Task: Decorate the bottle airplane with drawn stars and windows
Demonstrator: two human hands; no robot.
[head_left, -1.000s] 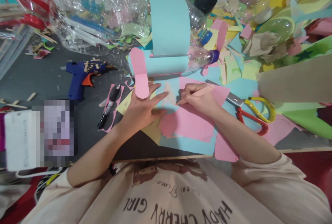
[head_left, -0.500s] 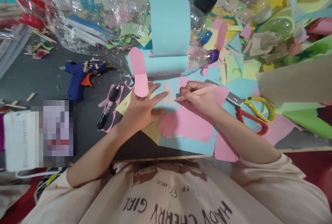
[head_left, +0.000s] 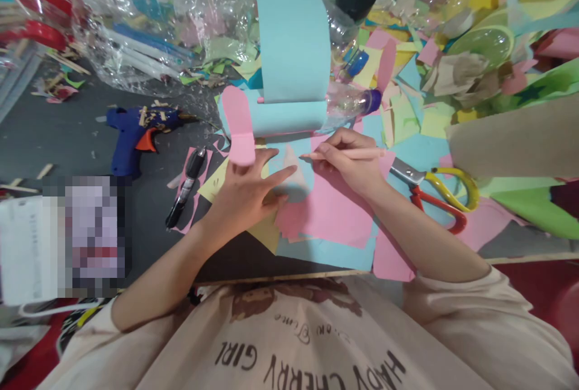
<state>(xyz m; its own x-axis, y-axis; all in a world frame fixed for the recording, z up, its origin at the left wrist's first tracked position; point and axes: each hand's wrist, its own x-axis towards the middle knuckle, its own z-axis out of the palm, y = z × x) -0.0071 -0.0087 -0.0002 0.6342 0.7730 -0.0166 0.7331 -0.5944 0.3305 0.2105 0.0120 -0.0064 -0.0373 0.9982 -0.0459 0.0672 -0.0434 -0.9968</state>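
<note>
My right hand (head_left: 348, 158) grips a pale pink pencil (head_left: 357, 154), held nearly level with its tip by a small pale triangular paper piece (head_left: 290, 172). That piece lies on light blue paper (head_left: 337, 257). Spread fingers of my left hand (head_left: 248, 188) rest on the papers, with fingertips on or close to the triangle. Pink paper (head_left: 341, 212) lies under my right hand. Just beyond both hands is a plastic bottle (head_left: 346, 99) wrapped in blue paper, with a tall rounded blue paper piece (head_left: 294, 40) and a pink paper strip (head_left: 239, 128) on it.
Scissors (head_left: 423, 182) with red and yellow handles lie right of my right hand. On the left are a black pen (head_left: 185, 188), a blue glue gun (head_left: 129, 137) and a blurred-out item (head_left: 93, 230). Clear plastic (head_left: 149, 16) and paper scraps (head_left: 402, 116) crowd the far side.
My right hand has moved the pencil tip away from me and slightly left along the triangle, and the pencil lies more level. My left hand stays nearly in place.
</note>
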